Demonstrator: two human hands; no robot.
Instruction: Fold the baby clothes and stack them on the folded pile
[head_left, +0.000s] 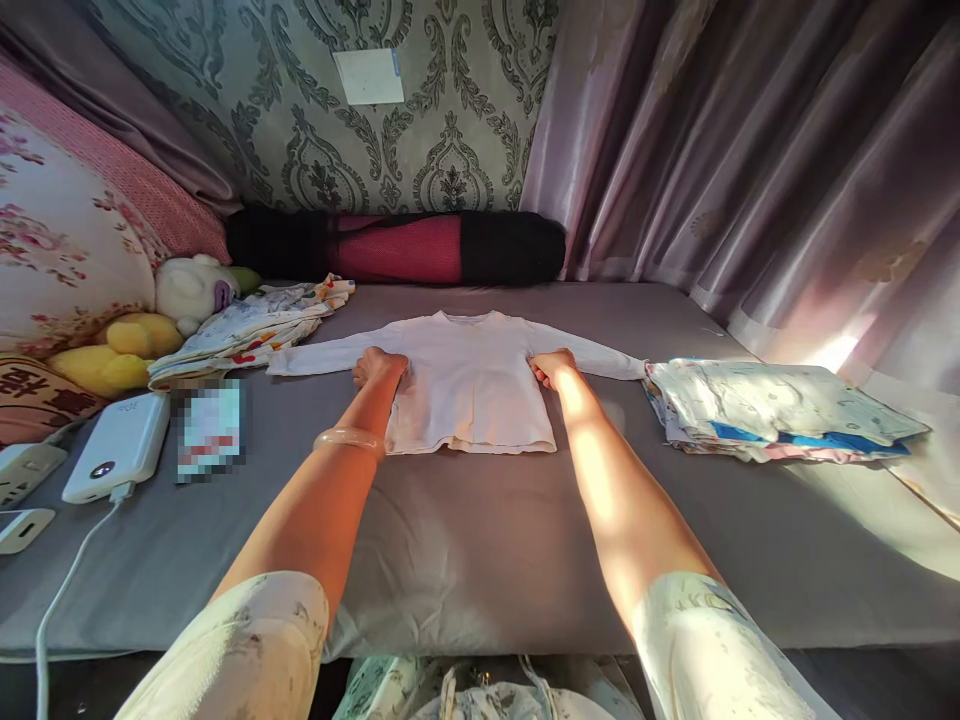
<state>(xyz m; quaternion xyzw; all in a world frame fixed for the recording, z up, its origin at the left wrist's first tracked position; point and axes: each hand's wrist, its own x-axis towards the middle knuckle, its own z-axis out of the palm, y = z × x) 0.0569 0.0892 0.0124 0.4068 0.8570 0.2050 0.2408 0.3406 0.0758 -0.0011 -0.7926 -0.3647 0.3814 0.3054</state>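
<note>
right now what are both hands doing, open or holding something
Left hand: closed, holding the white shirt near one underarm.
Right hand: closed, holding the white shirt near the other.

The shirt [472, 385] lies left of the folded stack [780, 400].

This looks like a bedroom in a home. There is a big gray bed [465, 560]. On the left side of the bed are soft toys [105, 368] and a big flowery pillow [64, 240]. Folded clothes [780, 400] lie on the right side of the bed. Behind the bed is a wall [450, 140] with curly patterns, and shiny purple curtains [675, 130] hang to its right.
</note>
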